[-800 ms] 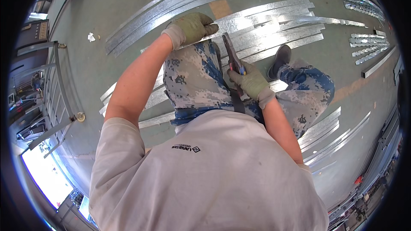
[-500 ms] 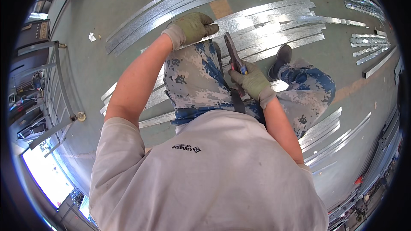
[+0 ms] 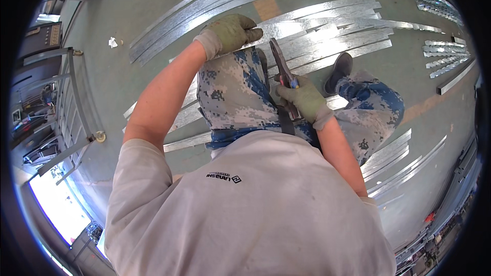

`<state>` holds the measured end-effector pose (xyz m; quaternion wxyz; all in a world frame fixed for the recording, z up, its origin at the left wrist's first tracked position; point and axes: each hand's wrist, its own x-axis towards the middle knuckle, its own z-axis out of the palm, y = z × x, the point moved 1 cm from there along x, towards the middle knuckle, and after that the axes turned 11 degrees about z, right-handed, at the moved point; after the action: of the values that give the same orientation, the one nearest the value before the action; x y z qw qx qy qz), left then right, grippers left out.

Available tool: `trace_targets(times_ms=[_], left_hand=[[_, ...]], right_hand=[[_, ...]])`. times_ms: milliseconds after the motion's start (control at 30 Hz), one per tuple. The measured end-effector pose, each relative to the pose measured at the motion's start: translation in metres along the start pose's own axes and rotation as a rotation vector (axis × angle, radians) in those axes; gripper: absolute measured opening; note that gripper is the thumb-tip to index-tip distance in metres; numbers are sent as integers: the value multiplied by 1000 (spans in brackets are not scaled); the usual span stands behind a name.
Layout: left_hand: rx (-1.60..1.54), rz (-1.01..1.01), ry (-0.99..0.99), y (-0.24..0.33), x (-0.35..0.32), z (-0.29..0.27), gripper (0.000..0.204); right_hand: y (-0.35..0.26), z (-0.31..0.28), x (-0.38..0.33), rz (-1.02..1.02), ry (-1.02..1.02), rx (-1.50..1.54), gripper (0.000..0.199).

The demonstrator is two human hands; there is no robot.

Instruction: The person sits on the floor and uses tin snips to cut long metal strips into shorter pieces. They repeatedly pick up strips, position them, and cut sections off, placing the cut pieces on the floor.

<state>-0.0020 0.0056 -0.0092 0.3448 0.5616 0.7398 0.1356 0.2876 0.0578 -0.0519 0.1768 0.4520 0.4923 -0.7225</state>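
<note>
My left hand [image 3: 232, 34], in a grey-green work glove, is over the far end of my left knee. Its fingers are bent and closed at the edge of a shiny metal strip [image 3: 281, 29]. My right hand [image 3: 307, 101], gloved the same way, grips a pair of dark metal snips [image 3: 279, 57] with red and blue on the handles. The jaws point away from me and slightly left, close to the strips. Part of the handles is hidden by my fingers and palm. Both hands are above my camouflage trousers as I crouch.
Long metal strips [image 3: 204, 7] lie across the floor [image 3: 123, 69] ahead, and more strips [image 3: 391, 153] are at my right. Shiny notched pieces [image 3: 446, 53] and a square bar [image 3: 455, 77] rest at the far right. A wheeled metal frame [image 3: 73, 97] stands left.
The whole view has shifted slightly. My right hand still holds the snips, whose handles look a little closer together. My left hand keeps its place at the strip.
</note>
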Motion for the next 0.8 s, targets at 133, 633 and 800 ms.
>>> trace_targets(times_ms=[133, 633, 800], left_hand=[[-41, -41, 3, 3, -1, -1, 58], [-54, -99, -94, 23, -1, -19, 50], [63, -159, -169, 22, -6, -33, 59]], right_hand=[[11, -5, 5, -22, -158, 203, 35], [27, 2, 11, 33, -913, 935, 53], [25, -17, 5, -51, -847, 864, 58]])
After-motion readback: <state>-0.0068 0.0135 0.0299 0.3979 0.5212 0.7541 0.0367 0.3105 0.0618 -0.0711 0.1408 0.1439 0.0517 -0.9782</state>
